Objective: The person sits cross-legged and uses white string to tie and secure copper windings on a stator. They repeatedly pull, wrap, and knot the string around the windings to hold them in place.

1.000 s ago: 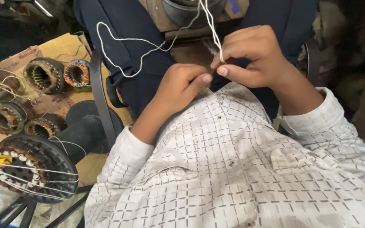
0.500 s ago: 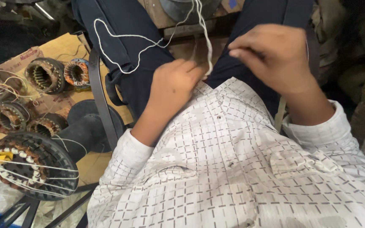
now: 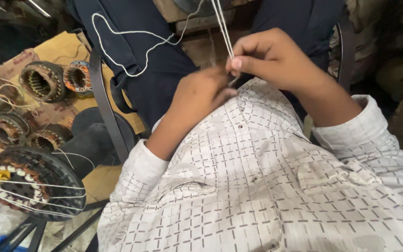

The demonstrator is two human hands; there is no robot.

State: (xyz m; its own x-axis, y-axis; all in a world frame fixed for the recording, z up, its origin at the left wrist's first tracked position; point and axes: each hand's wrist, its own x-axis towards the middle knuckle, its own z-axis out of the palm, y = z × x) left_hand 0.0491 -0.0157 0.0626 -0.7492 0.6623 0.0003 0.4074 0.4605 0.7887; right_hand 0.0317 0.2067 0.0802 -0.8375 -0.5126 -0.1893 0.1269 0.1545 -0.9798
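— Right hand?
— Pinched on the white string, thumb and forefinger tight together; two strands rising taut from the pinch to the far edge.
— Left hand?
— Curled just beside the right, fingertips touching the string below the pinch — whether gripping it, cannot tell. Slack loop of the same string draped over the dark trouser leg, far left of the hands.
— Anything holding something?
— No real containers. On the brown cardboard at left, several wound motor stators, copper coils packed inside each ring. Nearest, a large stator, laced with white cord across its windings.
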